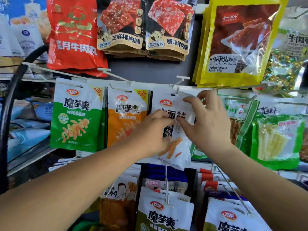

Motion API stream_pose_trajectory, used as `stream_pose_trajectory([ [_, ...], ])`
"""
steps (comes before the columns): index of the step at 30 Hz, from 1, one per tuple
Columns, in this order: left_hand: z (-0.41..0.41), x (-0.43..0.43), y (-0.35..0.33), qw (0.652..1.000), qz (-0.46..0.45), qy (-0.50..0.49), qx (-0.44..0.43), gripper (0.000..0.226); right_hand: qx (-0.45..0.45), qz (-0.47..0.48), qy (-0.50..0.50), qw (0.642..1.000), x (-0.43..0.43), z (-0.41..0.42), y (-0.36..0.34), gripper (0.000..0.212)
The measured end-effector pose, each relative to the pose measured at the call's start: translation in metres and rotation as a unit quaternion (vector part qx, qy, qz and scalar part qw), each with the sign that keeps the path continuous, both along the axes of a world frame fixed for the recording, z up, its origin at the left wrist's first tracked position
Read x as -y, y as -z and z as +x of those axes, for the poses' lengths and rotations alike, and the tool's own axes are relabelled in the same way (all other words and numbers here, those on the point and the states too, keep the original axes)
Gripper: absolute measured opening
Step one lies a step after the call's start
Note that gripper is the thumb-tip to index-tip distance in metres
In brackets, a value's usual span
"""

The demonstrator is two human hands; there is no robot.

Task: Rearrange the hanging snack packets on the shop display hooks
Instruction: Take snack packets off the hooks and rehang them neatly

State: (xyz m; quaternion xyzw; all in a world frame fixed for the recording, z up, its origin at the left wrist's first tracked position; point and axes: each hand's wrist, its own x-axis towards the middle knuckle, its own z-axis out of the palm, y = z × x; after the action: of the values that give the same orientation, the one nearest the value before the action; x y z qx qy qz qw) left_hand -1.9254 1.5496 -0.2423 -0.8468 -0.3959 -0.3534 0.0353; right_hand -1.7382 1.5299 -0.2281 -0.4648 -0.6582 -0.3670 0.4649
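A white packet (pixel 168 99) is seen in the middle row of the display, with its hang hole just below the tip of a white hook (pixel 182 78); whether the hook passes through the hole cannot be told. The packet is gripped at its left middle by the left hand (pixel 153 129), whose fingers are curled onto the front. The right hand (pixel 208 124) is raised at the packet's right side, its fingers spread and lightly bent; the thumb and forefinger are laid on the front, but whether the packet is pinched there cannot be told. An orange packet (pixel 126 117) is hung just beside it on the left, with a green packet (pixel 78 117) beyond. A yellow pouch (pixel 240 42) is hung above, to the right.
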Motion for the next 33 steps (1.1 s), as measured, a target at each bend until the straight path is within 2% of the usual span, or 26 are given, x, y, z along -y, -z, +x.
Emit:
stream_pose_trajectory([
  [2,0.004,-0.006,0.009,0.999,0.023,-0.03,-0.031,0.058,-0.002,-0.034,0.02,0.999,-0.007,0.01,0.008,0.049],
  [4,0.007,-0.009,0.015,0.996,0.035,-0.057,-0.054,0.06,-0.02,-0.168,0.025,0.985,-0.013,0.016,0.015,0.061],
  [6,0.01,-0.014,0.02,0.995,0.052,-0.059,-0.068,0.059,-0.03,-0.31,0.021,0.95,-0.02,0.018,0.021,0.075],
  [7,0.01,-0.018,0.023,0.994,0.059,-0.057,-0.072,0.059,-0.029,-0.336,0.02,0.941,-0.024,0.018,0.024,0.079],
  [14,0.004,-0.032,0.043,0.998,0.058,-0.006,-0.016,0.051,-0.051,-0.304,-0.012,0.951,-0.039,0.025,0.039,0.079],
  [19,-0.005,-0.011,0.061,0.997,-0.042,0.025,0.064,0.043,-0.058,-0.168,-0.002,0.984,-0.016,0.027,0.06,0.044],
  [23,-0.008,0.016,0.079,0.983,-0.123,0.034,0.131,0.035,-0.054,-0.279,-0.082,0.955,0.014,0.012,0.072,0.022],
  [28,-0.014,0.046,0.114,0.967,-0.193,0.043,0.159,0.027,-0.062,-0.406,-0.125,0.903,0.044,-0.004,0.108,0.024],
  [30,-0.018,0.054,0.137,0.966,-0.173,0.018,0.189,0.023,-0.093,-0.411,-0.114,0.9,0.052,-0.001,0.133,0.022],
  [33,-0.028,0.057,0.171,0.961,-0.087,-0.035,0.259,0.017,-0.157,-0.378,-0.097,0.907,0.056,0.009,0.179,0.025],
])
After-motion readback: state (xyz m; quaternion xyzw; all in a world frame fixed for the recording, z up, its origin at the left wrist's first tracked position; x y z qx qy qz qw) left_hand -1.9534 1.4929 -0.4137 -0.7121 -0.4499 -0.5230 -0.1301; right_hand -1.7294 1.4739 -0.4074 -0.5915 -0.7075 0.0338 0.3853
